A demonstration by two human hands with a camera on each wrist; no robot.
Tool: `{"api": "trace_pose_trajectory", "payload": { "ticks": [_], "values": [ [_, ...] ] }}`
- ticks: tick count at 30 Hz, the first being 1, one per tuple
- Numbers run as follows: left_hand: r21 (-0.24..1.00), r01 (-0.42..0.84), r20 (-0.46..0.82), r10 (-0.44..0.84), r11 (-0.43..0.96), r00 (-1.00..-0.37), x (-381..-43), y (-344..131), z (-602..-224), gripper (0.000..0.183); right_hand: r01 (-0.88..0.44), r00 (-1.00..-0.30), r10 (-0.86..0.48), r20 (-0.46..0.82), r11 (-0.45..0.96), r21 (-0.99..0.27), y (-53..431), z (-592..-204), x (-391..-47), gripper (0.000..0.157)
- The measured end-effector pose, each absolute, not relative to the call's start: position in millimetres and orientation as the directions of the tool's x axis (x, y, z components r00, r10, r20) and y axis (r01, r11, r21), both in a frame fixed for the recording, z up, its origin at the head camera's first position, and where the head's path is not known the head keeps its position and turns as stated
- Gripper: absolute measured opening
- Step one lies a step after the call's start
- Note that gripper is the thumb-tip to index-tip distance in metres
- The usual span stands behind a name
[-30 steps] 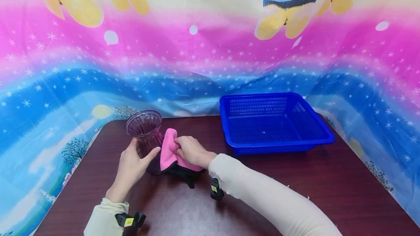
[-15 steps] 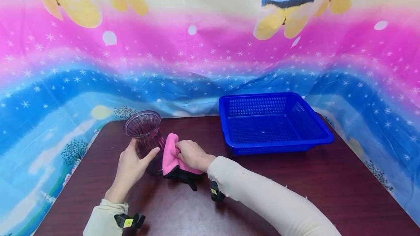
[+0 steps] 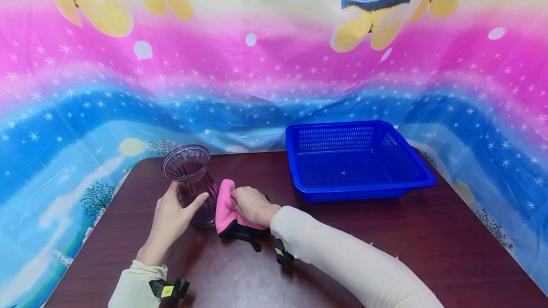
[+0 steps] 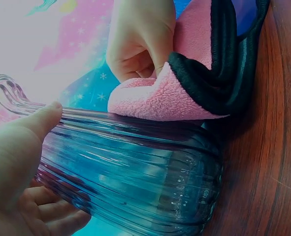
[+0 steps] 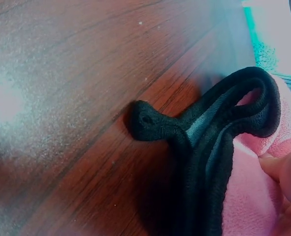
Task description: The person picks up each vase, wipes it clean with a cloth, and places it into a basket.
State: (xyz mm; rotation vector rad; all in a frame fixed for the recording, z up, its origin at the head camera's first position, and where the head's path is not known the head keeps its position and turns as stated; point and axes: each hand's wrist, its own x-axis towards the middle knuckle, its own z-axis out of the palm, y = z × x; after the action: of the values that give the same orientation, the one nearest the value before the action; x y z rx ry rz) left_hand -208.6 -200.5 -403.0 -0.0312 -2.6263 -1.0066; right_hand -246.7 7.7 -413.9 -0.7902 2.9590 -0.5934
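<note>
A purple-tinted ribbed glass vase (image 3: 198,203) with a flared rim stands at the left of the table. My left hand (image 3: 172,213) grips its narrow waist, thumb across the near side and fingers round the far side. Against the vase's right side lies a pink cloth (image 3: 225,208) with black edging and a small black loop. My right hand (image 3: 252,206) pinches this bunched cloth. In the left wrist view the cloth (image 4: 150,101) meets the ribbed glass (image 4: 135,167) low on the body. The right wrist view has the folded black edge (image 5: 204,162) close over the wood.
A blue perforated plastic basket (image 3: 364,187) sits at the back right of the dark wooden table (image 3: 239,274). A printed cloth backdrop (image 3: 257,70) hangs behind and along both sides. Black wrist cameras (image 3: 169,289) are strapped below the sleeves.
My right hand has moved the pink cloth slightly downward and to the right along the vase's side. The left hand and the vase stay almost in place.
</note>
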Motion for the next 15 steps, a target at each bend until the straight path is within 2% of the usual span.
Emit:
{"api": "trace_pose_trajectory", "payload": {
  "ticks": [7, 15],
  "values": [
    [0.649, 0.139, 0.312, -0.094, 0.748, -0.946, -208.4, -200.3, -403.3, 0.066, -0.426, -0.892, -0.452, 0.021, 0.822, -0.378, 7.2, -414.8, -244.8, 0.018],
    [0.652, 0.125, 0.289, -0.092, 0.748, -0.953, -207.6, -200.3, -401.7, 0.069, -0.438, -0.881, -0.472, 0.011, 0.807, -0.396, 7.4, -417.1, -243.6, 0.017]
  ]
}}
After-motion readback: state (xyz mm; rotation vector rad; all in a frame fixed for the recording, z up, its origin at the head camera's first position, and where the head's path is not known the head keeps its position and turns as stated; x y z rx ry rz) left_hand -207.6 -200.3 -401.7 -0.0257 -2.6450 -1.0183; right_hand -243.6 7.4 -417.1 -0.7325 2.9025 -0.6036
